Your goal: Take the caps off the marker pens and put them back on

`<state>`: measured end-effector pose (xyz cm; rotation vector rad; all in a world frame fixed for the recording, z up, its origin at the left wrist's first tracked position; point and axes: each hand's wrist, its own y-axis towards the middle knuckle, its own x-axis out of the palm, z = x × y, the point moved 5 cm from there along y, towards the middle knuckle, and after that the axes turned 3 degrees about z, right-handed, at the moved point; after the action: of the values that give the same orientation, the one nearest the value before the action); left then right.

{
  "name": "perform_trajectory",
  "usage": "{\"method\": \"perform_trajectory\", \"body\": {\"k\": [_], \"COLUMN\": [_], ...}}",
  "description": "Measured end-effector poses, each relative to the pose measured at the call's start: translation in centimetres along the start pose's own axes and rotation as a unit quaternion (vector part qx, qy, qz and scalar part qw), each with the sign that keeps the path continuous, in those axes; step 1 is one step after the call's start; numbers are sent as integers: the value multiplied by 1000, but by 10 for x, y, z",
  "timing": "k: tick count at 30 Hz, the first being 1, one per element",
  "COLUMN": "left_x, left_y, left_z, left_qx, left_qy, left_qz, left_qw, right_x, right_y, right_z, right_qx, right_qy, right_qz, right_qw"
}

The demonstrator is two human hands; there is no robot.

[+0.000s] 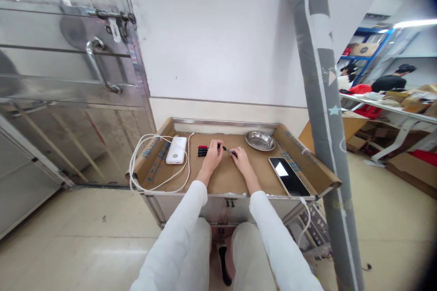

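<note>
Holding a pen (225, 148) between both hands over the cardboard-lined table (228, 177): left hand (213, 155) curled around its body, right hand (240, 158) pinching the tip end. Spare pens (202, 151) lie just left of my left hand. Power bank (176, 150) with its white cable (143, 163) far left, steel dish (260, 140) far right, phone (288, 176) near right.

Bright, even indoor light, glare on the steel door (68, 54), and strong fisheye bending with dark corners at right.

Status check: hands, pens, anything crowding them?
Left hand and right hand both pinch one pen between them. Spare pens lie left. Power bank, bowl, phone stand apart.
</note>
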<state>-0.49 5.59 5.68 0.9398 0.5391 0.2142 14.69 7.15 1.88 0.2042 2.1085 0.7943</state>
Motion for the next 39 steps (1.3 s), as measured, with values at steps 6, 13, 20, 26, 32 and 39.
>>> {"method": "perform_trajectory", "body": {"k": [6, 13, 20, 26, 32, 39], "left_x": [-5, -6, 0, 23, 27, 22], "left_y": [1, 2, 0, -7, -8, -8], "left_z": [0, 2, -10, -19, -15, 0], "left_qx": [-26, -32, -49, -30, -6, 16], "left_qy": [13, 15, 44, 41, 78, 156], "left_qz": [29, 15, 18, -134, -207, -201], "left_qw": [999, 999, 998, 990, 975, 967], "right_x": [0, 2, 5, 6, 5, 1], "right_y": [2, 1, 0, 0, 1, 1], "right_z": [0, 2, 6, 6, 3, -2], "right_qx": [5, -8, -18, -28, -37, -29], "right_qy": [17, 15, 14, 5, -5, -34], "right_qz": [-7, -12, -12, -17, -33, -39], "right_qw": [1000, 1000, 1000, 999, 999, 998]}}
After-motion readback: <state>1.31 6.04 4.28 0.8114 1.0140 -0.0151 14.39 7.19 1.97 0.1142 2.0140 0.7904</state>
